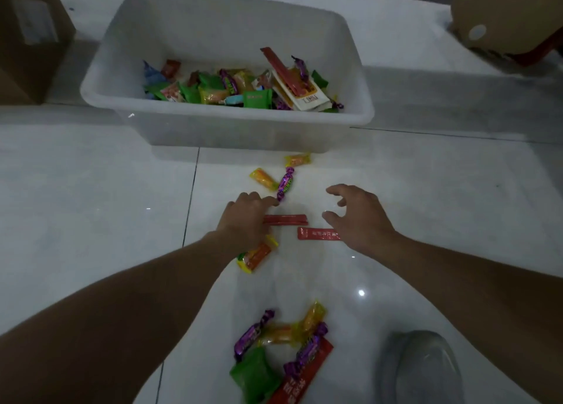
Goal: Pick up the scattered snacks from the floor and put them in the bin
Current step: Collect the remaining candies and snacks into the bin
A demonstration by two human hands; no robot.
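While the left hand (248, 217) bends knuckles-up over the floor, its index fingertip touches the lower twist of a purple foil-wrapped candy (285, 186). The left end of a ribbed red stick snack (286, 220) disappears beneath its fingers; whether they grip it I cannot tell. A crinkly yellow-and-orange clear packet (257, 256) lies under its wrist. The right hand (358, 217) hovers with fingers spread and curved, holding nothing, over the right end of a flat red sachet (316, 233) whose white print is too blurred to read.

All this lies on the glossy white tile floor (91, 190) in front of the translucent white plastic bin (228, 123), a rectangular tub with a rounded rim. Two small yellow packets (263, 178) sit nearer the bin, one just beside its front wall. Inside the bin is a heap of wrapped snacks (257, 98) in green, yellow, purple and red, with a white card pack (310, 99) whose dark characters I cannot read.

Farthest from the bin, between the forearms, lies a loose cluster of snacks (280, 352): purple twists, clear yellow packets, a green pillow pack and a long red sachet with illegible white characters. A grey shoe (423, 370) is beside that cluster. A brown cardboard box (27, 53) stands left of the bin, and another cardboard box (511, 10) with a round white sticker stands behind and to its right.
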